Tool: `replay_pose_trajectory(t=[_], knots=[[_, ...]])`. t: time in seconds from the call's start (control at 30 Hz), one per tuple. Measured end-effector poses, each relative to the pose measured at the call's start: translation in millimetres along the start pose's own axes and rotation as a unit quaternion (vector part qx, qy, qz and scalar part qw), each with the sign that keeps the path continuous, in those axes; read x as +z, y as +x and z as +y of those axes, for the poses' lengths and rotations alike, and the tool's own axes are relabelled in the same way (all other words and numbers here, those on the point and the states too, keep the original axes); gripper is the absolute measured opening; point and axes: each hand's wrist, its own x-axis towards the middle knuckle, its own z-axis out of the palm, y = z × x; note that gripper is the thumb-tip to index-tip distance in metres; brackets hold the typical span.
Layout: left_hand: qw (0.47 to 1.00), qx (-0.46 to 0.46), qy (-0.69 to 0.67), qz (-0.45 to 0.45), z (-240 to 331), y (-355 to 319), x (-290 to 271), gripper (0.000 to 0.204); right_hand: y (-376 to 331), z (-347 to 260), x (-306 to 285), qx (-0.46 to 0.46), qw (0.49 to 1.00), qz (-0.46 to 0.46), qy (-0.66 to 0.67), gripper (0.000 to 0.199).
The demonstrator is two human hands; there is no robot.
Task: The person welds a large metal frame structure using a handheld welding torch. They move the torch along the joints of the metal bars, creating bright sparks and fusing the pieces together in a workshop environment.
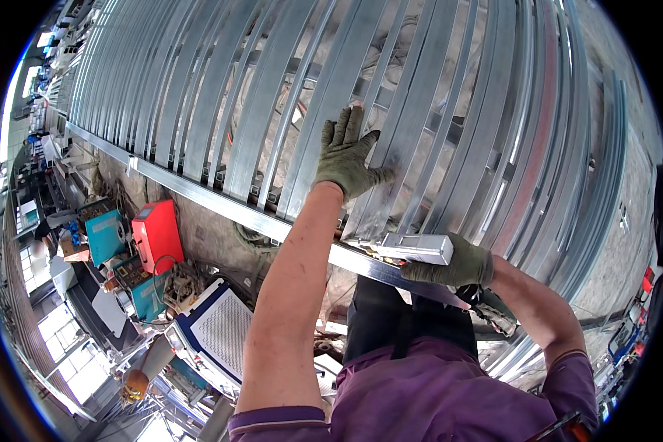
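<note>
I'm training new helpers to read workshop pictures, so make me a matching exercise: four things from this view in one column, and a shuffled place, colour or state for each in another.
Column one
1. Left hand
2. Right hand
3. Metal bars
4. Shirt

Column two
A. Silver-grey, laid side by side
B. Purple
C. Holding the boxy tool
D. Spread out, palm down, with nothing gripped

Right pairs: 1-D, 2-C, 3-A, 4-B
</note>
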Motion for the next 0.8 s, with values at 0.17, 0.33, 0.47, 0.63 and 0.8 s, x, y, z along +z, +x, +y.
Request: replay_pose_trajectory(t=[0.17, 0.33, 0.47, 0.63, 0.8], knots=[[1.0, 0.005, 0.004, 0.002, -1.2, 0.1, 3.6, 0.111, 1.5, 8.4, 2.1, 0.033, 0.999, -0.01, -0.026, 0.067], [1.0, 0.001, 0.009, -0.004, 0.8, 0.7, 2.0, 0.109, 2.0, 9.2, 3.6, 0.008, 1.0, 0.009, -0.02, 0.068], [1.0, -0.001, 0.01, -0.01, 0.6, 0.1, 0.2, 0.108, 2.0, -3.1, -0.8, 0.07, 0.997, -0.021, -0.029, 0.065], [1.0, -0.003, 0.006, -0.006, 0.6, -0.7, 0.8, 0.108, 3.0, 2.0, -0.8, 0.052, 0.997, -0.022, -0.052, 0.068], [1.0, 0.0, 0.0, -0.003, -0.4, -0.4, 1.4, 0.106, 2.8, 7.8, -0.2, 0.04, 0.997, -0.022, -0.059, 0.067]])
